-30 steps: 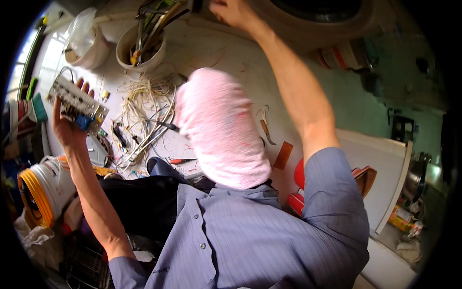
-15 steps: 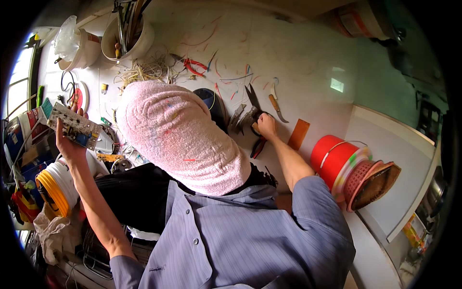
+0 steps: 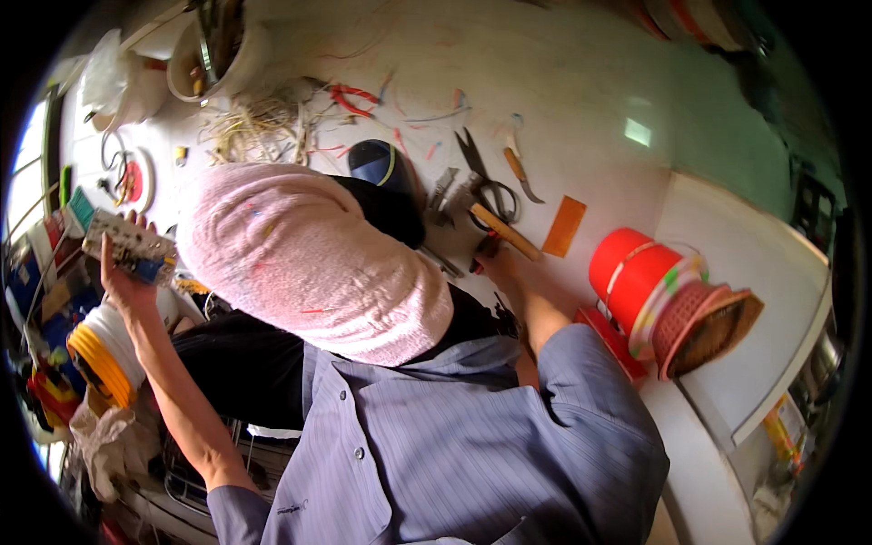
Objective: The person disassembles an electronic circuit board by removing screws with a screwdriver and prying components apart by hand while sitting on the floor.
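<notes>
Out on the left, my left hand is closed on a circuit board, thumb across its face and fingers behind. My right hand is low over the floor, its fingers closed round a red-and-black-handled tool; blur and the hand hide the tool's working end. Just beyond this hand lies a hammer with a wooden handle. Large black-handled scissors lie past the hammer, beside a curved knife with a wooden handle. A pink towel drapes over my raised knee.
Wire scraps and red-handled pliers lie on the floor ahead. A bucket of tools stands far left. To the right are an orange-brown plate and a red bucket. A yellow-and-white roll sits near my left forearm.
My right hand has left the hammer handle, moved nearer to me and closed on the red-and-black-handled tool. The hammer now lies with its handle pointing right. The left hand still holds the board.
</notes>
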Demonstrator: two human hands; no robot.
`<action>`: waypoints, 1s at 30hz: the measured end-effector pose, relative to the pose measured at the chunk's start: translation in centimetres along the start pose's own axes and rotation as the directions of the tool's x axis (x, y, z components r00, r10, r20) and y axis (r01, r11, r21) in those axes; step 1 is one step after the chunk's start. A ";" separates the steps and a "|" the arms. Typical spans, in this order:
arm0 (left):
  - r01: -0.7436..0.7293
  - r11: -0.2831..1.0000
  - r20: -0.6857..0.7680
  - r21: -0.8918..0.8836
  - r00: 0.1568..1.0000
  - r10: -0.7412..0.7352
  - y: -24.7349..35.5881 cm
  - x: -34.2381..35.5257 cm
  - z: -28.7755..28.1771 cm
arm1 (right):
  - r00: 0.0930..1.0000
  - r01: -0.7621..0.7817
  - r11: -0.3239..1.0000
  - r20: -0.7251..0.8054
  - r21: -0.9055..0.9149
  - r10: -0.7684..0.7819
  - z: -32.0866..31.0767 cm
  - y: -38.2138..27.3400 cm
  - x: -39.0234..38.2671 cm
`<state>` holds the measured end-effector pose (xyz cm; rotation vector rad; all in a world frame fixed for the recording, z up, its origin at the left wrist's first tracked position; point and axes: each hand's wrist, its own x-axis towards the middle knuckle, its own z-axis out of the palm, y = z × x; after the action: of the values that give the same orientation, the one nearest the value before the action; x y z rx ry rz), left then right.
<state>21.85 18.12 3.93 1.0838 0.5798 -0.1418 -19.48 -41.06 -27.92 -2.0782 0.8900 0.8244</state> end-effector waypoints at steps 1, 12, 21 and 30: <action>0.003 1.000 0.013 0.001 1.000 -0.003 0.0 0.0 0.3 | 0.970 -0.218 0.901 -0.016 0.374 0.241 1.0 -1.1 0.8; -0.040 0.986 0.088 -0.160 0.995 0.055 -2.9 -5.9 7.3 | 0.976 -0.183 0.949 0.163 0.257 0.144 -5.7 -6.3 -1.5; 0.088 0.838 0.312 -0.538 0.944 0.102 -3.5 -7.5 7.5 | 0.963 -0.089 0.921 0.270 0.379 -0.018 -20.0 -16.5 -7.2; 0.221 0.733 0.519 -0.643 0.830 0.205 -3.0 -8.3 4.1 | 0.716 0.599 0.551 -0.081 0.581 -0.693 -26.9 -46.6 -20.3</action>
<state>15.22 11.74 7.22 0.2628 0.0592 -0.2239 13.02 -32.51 18.70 -1.5627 0.1622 0.2421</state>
